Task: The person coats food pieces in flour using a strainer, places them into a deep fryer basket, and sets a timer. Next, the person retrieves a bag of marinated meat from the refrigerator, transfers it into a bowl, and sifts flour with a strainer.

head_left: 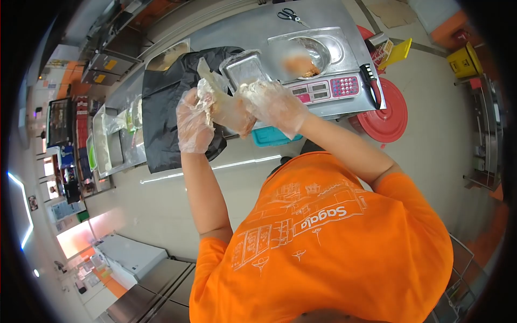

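Observation:
Both my hands wear clear plastic gloves and are raised over the front edge of the steel table. A translucent plastic bag (230,114) with something brownish in its lower part is stretched between them. My left hand (195,123) is closed on the bag's left side, with whitish smears on the glove fingers. My right hand (276,106) grips the right side, its fingertips partly hidden by crumpled film. Behind the bag is a rectangular metal tray (245,69). To the right, a metal bowl (322,56) with orange-brown food, partly blurred, sits on a weighing scale (323,90).
Black plastic sheeting (161,107) covers the table to the left. Scissors (291,16) lie at the back, and a black-handled knife (370,86) at the right edge. A turquoise container (274,138) is below the front edge. A round red lid (385,113) is beyond the right edge.

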### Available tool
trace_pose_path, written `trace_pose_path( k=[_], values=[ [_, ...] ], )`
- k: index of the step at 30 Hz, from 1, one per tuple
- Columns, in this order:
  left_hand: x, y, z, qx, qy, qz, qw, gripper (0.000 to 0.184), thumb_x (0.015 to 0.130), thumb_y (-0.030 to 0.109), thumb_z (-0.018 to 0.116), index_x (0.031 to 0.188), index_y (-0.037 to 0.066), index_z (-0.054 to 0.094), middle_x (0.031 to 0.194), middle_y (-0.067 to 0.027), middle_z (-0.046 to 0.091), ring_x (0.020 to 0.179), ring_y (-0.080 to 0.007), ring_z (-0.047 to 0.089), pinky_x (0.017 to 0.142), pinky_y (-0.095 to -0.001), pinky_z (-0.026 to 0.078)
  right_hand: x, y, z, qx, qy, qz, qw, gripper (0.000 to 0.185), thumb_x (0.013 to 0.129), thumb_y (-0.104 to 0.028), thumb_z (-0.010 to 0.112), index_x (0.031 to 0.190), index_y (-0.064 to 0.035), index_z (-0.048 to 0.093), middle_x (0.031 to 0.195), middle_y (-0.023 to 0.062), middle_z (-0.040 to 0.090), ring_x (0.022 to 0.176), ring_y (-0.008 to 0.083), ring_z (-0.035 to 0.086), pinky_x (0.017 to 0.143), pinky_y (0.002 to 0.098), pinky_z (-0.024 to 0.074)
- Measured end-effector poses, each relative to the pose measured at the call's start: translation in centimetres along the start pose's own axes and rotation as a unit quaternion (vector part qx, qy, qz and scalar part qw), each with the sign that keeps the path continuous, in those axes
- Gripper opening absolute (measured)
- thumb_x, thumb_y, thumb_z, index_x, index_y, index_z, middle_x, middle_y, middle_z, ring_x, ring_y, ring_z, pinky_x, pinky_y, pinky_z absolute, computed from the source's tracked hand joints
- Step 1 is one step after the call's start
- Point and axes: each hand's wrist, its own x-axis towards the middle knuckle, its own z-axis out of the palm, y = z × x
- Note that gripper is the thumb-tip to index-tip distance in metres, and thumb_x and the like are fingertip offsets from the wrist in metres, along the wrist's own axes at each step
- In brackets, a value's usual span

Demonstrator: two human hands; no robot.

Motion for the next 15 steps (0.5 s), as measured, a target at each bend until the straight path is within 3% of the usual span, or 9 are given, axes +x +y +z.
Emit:
trace_pose_path(
  k=[2, 3, 6, 9, 11, 13, 15],
  values=[
    [1.5, -0.3, 0.6, -0.032, -0.038, -0.015, 0.999, 0.024, 0.097, 0.023, 0.068, 0.107, 0.001, 0.065, 0.093, 0.0009, 0.063, 0.082, -0.0056, 0.055, 0.071, -0.0201, 0.044, 1.0, 2.5, 0.6, -0.032, -0.017, -0.001, 0.999, 0.041, 0.089, -0.019, 0.065, 0.127, -0.0034, 0.058, 0.101, 0.0145, 0.067, 0.098, 0.0351, 0.066, 0.087, 0.0438, 0.0525],
    [2.1, -0.1, 0.8, 0.017, -0.035, -0.007, 0.999, 0.021, 0.097, 0.021, 0.068, 0.105, 0.002, 0.065, 0.092, 0.0013, 0.062, 0.082, -0.0059, 0.055, 0.071, -0.0207, 0.044, 1.2, 3.6, 0.8, -0.048, -0.026, 0.0, 0.999, 0.041, 0.088, -0.019, 0.066, 0.126, -0.0035, 0.058, 0.1, 0.0145, 0.067, 0.098, 0.035, 0.066, 0.087, 0.0434, 0.0526],
    [3.7, 0.5, 1.8, 0.158, -0.031, 0.021, 0.987, 0.013, 0.095, 0.015, 0.068, 0.1, 0.004, 0.063, 0.088, 0.0026, 0.06, 0.079, -0.007, 0.055, 0.071, -0.0228, 0.046, 1.8, 2.3, -1.9, -0.04, 0.153, 0.063, 0.985, 0.051, 0.083, -0.02, 0.07, 0.127, -0.0029, 0.051, 0.108, 0.0203, 0.066, 0.1, 0.0367, 0.066, 0.091, 0.0434, 0.0523],
    [4.6, -1.1, 0.9, 0.027, -0.032, -0.017, 0.999, 0.009, 0.094, 0.013, 0.066, 0.094, 0.007, 0.058, 0.085, 0.0009, 0.057, 0.077, -0.0112, 0.057, 0.072, -0.0272, 0.051, 1.8, 4.9, -0.4, 0.055, -0.035, 0.319, 0.945, 0.087, 0.07, -0.021, 0.082, 0.143, -0.0001, 0.041, 0.107, 0.0191, 0.065, 0.101, 0.0366, 0.065, 0.091, 0.0416, 0.0528],
    [5.7, -1.2, 0.2, -0.125, -0.057, -0.009, 0.991, 0.016, 0.093, 0.017, 0.069, 0.095, 0.003, 0.061, 0.086, -0.0042, 0.059, 0.08, -0.0167, 0.058, 0.069, -0.0307, 0.049, 1.3, 7.4, 0.3, 0.186, -0.066, 0.249, 0.948, 0.103, 0.062, -0.016, 0.086, 0.149, 0.0007, 0.033, 0.106, 0.0172, 0.065, 0.1, 0.0328, 0.066, 0.088, 0.0398, 0.0537],
    [6.5, -0.9, 1.2, -0.222, -0.074, 0.042, 0.971, 0.019, 0.094, 0.018, 0.068, 0.102, 0.003, 0.06, 0.091, -0.0071, 0.061, 0.087, -0.0214, 0.061, 0.07, -0.0334, 0.052, 1.8, 9.0, 1.4, 0.418, -0.1, 0.193, 0.882, 0.111, 0.055, -0.008, 0.089, 0.15, 0.0013, 0.032, 0.104, 0.013, 0.065, 0.099, 0.0252, 0.066, 0.088, 0.0352, 0.0537],
    [7.4, 0.4, 2.4, -0.247, -0.054, 0.073, 0.965, 0.021, 0.096, 0.018, 0.066, 0.109, 0.003, 0.058, 0.095, -0.0092, 0.064, 0.093, -0.0242, 0.063, 0.073, -0.0349, 0.054, 3.2, 10.4, 2.0, 0.442, -0.132, 0.14, 0.876, 0.1, 0.059, -0.005, 0.086, 0.146, 0.002, 0.039, 0.106, 0.0117, 0.066, 0.1, 0.0241, 0.066, 0.09, 0.0339, 0.0534]
  ],
)
